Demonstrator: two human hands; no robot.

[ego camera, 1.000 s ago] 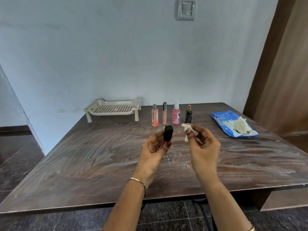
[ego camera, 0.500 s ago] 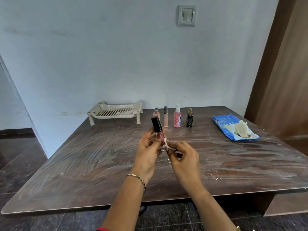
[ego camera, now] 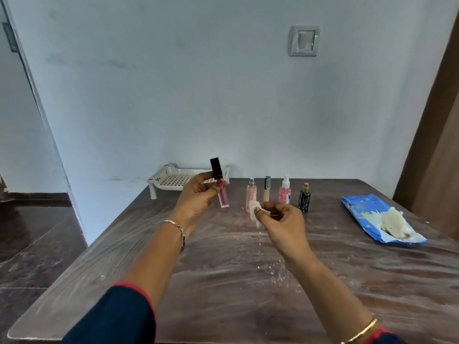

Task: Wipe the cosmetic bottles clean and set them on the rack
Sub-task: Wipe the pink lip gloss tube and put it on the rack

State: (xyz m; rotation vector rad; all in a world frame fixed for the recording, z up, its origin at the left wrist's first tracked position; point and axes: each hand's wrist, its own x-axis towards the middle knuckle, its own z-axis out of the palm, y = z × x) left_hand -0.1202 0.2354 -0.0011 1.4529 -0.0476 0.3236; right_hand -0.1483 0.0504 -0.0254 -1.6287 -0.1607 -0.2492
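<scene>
Left hand (ego camera: 198, 194) pinches a black-capped pink lip-gloss tube (ego camera: 220, 185) upright, in front of the white perforated plastic rack (ego camera: 173, 178). Right hand (ego camera: 282, 219) pinches a crumpled white wipe (ego camera: 253, 209) above the brown wooden table (ego camera: 248, 281). Four small bottles line the far edge.

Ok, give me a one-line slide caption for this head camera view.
Left hand holds a black-capped pink gloss tube before the white rack; right hand pinches a small wipe.

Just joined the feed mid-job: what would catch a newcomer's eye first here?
The left hand holds up a black-capped pink tube in front of the white rack at the far edge of the table. The right hand pinches a small white wipe in front of a row of four bottles.
</scene>
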